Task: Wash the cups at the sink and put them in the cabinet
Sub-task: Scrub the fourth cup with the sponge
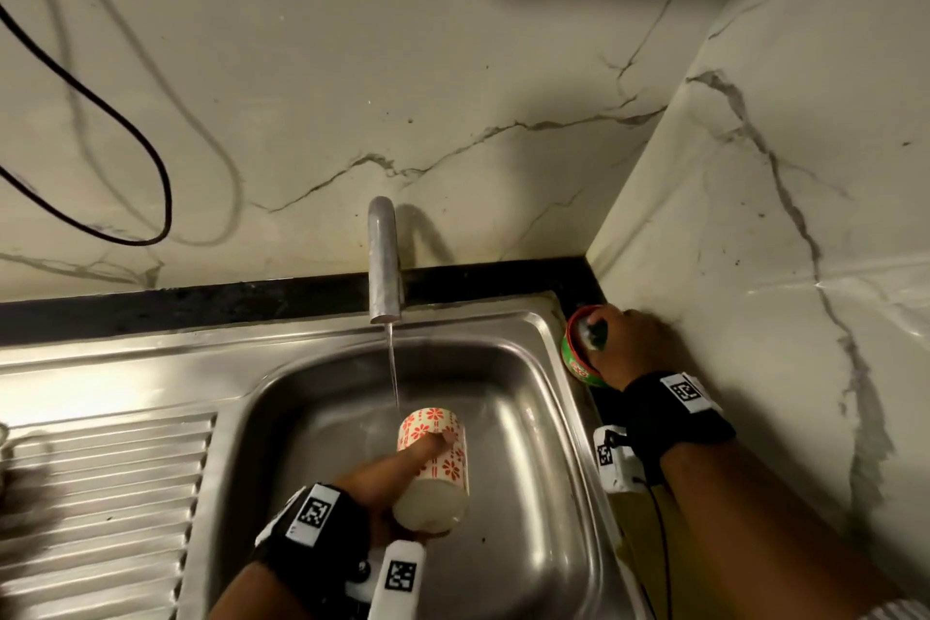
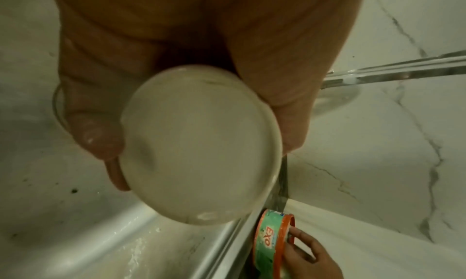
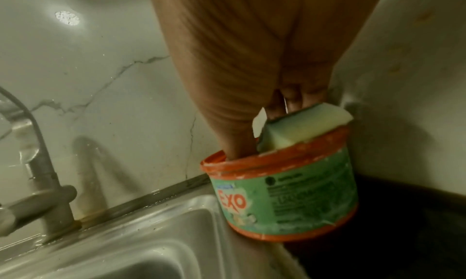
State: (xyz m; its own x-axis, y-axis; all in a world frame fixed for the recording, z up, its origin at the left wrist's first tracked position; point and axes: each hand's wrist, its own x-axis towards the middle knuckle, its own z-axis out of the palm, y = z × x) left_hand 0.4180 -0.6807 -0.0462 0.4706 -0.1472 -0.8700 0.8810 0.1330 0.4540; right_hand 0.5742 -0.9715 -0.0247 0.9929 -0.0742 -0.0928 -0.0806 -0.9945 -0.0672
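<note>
A white cup with red flowers [image 1: 435,458] lies tilted over the steel sink [image 1: 533,423], its mouth turned toward the tap's thin stream [image 1: 392,368]. My left hand [image 1: 387,478] grips it round the body, the thumb along its side; its pale base [image 2: 199,143] faces the left wrist camera. At the sink's back right corner my right hand [image 1: 631,342] reaches into a green and orange soap tub [image 3: 285,199]. There it pinches a sponge [image 3: 302,128] that sticks out above the rim. The tub's inside is hidden.
The tap [image 1: 385,262] stands behind the basin, running. A ribbed drainboard [image 1: 100,493] lies to the left. Marble walls meet in a corner right behind the tub [image 1: 578,357]. A black cable [image 1: 151,156] hangs on the back wall at left.
</note>
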